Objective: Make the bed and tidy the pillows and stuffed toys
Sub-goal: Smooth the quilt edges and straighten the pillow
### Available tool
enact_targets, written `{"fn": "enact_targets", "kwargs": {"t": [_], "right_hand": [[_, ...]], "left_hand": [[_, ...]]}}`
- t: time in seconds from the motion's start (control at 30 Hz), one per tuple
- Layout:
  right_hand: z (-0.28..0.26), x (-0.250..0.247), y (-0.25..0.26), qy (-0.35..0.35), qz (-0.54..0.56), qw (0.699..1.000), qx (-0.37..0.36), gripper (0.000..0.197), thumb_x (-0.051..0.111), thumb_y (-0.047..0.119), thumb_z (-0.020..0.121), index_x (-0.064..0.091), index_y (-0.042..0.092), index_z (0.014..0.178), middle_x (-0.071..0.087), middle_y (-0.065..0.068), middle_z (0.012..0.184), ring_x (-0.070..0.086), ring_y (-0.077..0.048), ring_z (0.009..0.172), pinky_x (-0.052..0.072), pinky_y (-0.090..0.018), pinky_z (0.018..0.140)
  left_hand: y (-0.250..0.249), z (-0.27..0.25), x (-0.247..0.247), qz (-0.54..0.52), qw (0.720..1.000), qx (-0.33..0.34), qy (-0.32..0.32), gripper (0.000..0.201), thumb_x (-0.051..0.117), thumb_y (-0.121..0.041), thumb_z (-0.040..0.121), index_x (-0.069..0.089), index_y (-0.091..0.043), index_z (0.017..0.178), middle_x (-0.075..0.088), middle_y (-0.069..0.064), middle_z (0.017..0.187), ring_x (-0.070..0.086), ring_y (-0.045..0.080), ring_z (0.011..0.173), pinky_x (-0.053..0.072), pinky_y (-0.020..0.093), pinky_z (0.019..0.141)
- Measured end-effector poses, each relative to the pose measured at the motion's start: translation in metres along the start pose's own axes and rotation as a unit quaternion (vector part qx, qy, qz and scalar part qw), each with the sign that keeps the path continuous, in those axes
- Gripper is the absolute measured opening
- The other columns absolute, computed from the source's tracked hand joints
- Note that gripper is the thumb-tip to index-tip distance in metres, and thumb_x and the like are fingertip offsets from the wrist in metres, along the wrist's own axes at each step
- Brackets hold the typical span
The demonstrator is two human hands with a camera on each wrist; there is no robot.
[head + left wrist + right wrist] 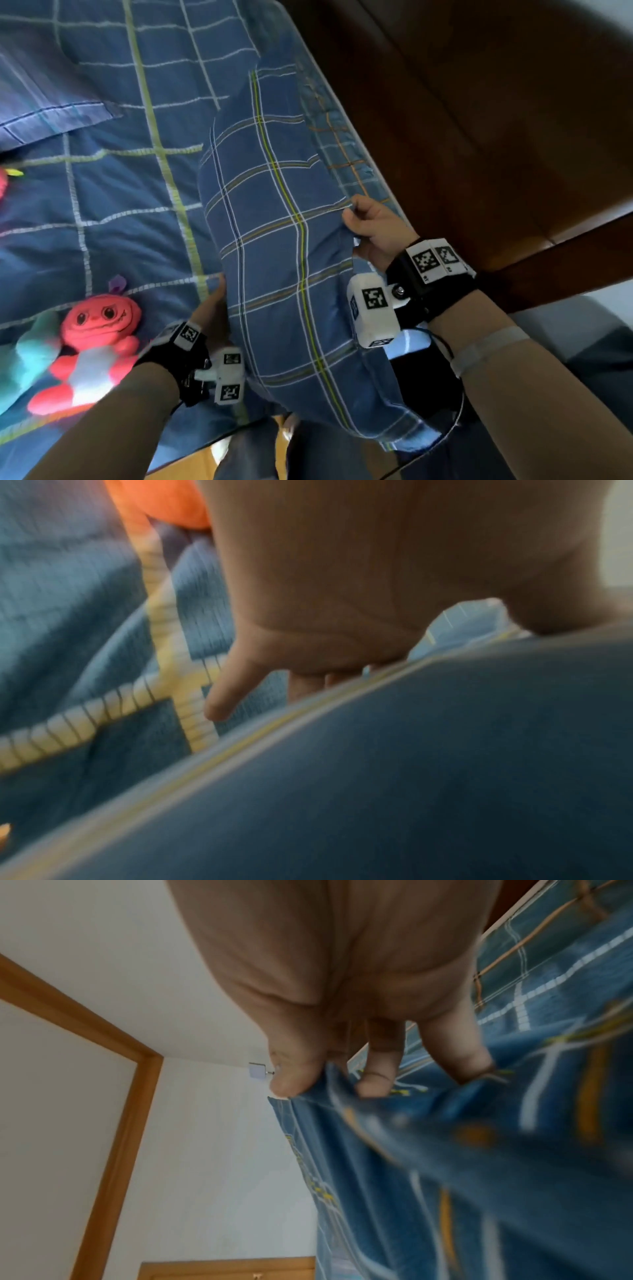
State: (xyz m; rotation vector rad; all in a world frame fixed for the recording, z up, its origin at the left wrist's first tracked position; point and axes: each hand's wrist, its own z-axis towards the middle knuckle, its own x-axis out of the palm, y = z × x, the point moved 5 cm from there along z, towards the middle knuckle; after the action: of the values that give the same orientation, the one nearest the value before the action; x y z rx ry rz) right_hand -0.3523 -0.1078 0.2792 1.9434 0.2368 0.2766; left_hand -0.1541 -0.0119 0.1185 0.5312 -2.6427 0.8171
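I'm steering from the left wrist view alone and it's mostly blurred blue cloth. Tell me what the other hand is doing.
Observer: The right hand pinches the edge of the plaid pillow between thumb and fingers, shown in the right wrist view.
Operator: Report where the pillow sits relative to the bed.
Observer: In the head view it is held up lengthwise above the quilt, near the bed's right edge by the wooden headboard.
Operator: Say what my left hand is on.
Observer: The left hand is against the pillow's left side; its fingers are hidden behind it.
Operator: Name that orange blur.
Observer: Probably the red stuffed toy, lying face up on the quilt left of your wrist.
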Motion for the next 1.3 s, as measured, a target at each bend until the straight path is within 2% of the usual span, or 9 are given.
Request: {"fn": "enact_targets", "kwargs": {"t": [0.1,0.2,0.37,0.63,0.77,0.87,1.0,1.13,1.3], "right_hand": [[0.017,-0.026,0.003,-0.055,0.022,0.998,-0.029,0.028,0.041,0.004,0.096,0.051,0.016,0.073,0.059,0.007,0.059,0.056,-0.007,0.052,0.043,-0.028,0.055],[0.036,-0.048,0.009,-0.039,-0.160,0.986,-0.014,0.018,0.058,0.001,0.088,0.056,0.015,0.098,0.055,0.002,0.095,0.054,-0.011,0.087,0.044,-0.020,0.079],[0.066,-0.106,0.014,0.110,-0.376,0.918,0.065,0.101,0.079,0.011,0.070,0.017,0.026,0.148,0.017,0.004,0.155,0.016,-0.014,0.143,0.016,-0.036,0.120],[0.167,-0.229,0.065,0.063,-0.364,0.929,0.003,0.110,0.080,0.001,0.066,0.010,0.022,0.149,0.014,0.003,0.157,0.018,-0.012,0.144,0.016,-0.029,0.119],[0.232,-0.289,0.111,0.026,-0.359,0.932,-0.030,0.106,0.078,-0.003,0.067,0.013,0.017,0.149,0.022,0.000,0.155,0.023,-0.013,0.142,0.020,-0.016,0.111],[0.284,-0.340,0.103,-0.035,-0.400,0.916,-0.020,0.105,0.080,0.010,0.069,0.013,0.019,0.150,0.016,-0.003,0.157,0.019,-0.017,0.144,0.017,-0.028,0.119],[0.305,-0.382,0.006,-0.107,-0.417,0.896,0.107,0.106,0.077,0.027,0.073,0.005,0.019,0.150,0.012,-0.005,0.158,0.017,-0.020,0.145,0.018,-0.033,0.119],[0.291,-0.395,-0.061,-0.133,-0.379,0.907,0.124,0.118,0.081,0.037,0.066,-0.003,0.031,0.149,0.006,-0.002,0.159,0.015,-0.020,0.146,0.018,-0.037,0.119],[0.299,-0.399,-0.058,-0.148,-0.329,0.928,0.095,0.112,0.080,0.029,0.069,0.002,0.033,0.149,0.018,-0.006,0.156,0.023,-0.022,0.143,0.024,-0.037,0.117]], "left_hand": [[-0.013,0.015,0.033,-0.052,0.998,0.028,0.033,0.056,0.032,-0.060,0.087,0.062,-0.014,0.099,0.076,0.007,0.075,0.066,0.028,0.081,0.049,0.042,0.076],[-0.038,0.032,0.069,-0.075,0.993,0.054,0.076,0.058,0.078,-0.054,0.049,0.075,-0.011,0.088,0.076,0.012,0.080,0.072,0.029,0.074,0.059,0.044,0.063],[-0.070,0.088,0.129,-0.059,0.994,0.048,0.083,0.042,0.069,-0.048,0.054,0.079,-0.011,0.072,0.076,0.012,0.079,0.073,0.026,0.070,0.060,0.041,0.058],[-0.144,0.204,0.247,-0.054,0.996,0.052,0.054,0.040,0.053,-0.045,0.079,0.075,-0.012,0.081,0.075,0.012,0.074,0.072,0.025,0.063,0.059,0.039,0.056],[-0.193,0.264,0.304,-0.067,0.993,0.070,0.071,0.059,0.057,-0.056,0.079,0.063,-0.012,0.118,0.068,0.015,0.113,0.067,0.031,0.100,0.049,0.050,0.092],[-0.215,0.317,0.325,-0.037,0.992,0.113,0.033,0.102,0.076,-0.062,0.053,0.046,-0.012,0.137,0.054,0.014,0.135,0.053,0.032,0.124,0.038,0.054,0.106],[-0.186,0.383,0.317,0.056,0.990,0.133,0.002,0.139,0.083,-0.065,0.027,0.027,-0.018,0.145,0.044,0.008,0.143,0.049,0.030,0.124,0.044,0.053,0.099],[-0.151,0.389,0.318,0.059,0.989,0.136,-0.015,0.114,0.084,-0.040,0.055,0.018,-0.026,0.146,0.043,0.010,0.144,0.056,0.026,0.107,0.054,0.038,0.075],[-0.136,0.392,0.320,0.075,0.996,0.027,0.037,0.097,0.079,-0.060,0.051,0.023,-0.062,0.130,0.037,-0.005,0.146,0.042,0.040,0.126,0.045,0.059,0.077]]}}
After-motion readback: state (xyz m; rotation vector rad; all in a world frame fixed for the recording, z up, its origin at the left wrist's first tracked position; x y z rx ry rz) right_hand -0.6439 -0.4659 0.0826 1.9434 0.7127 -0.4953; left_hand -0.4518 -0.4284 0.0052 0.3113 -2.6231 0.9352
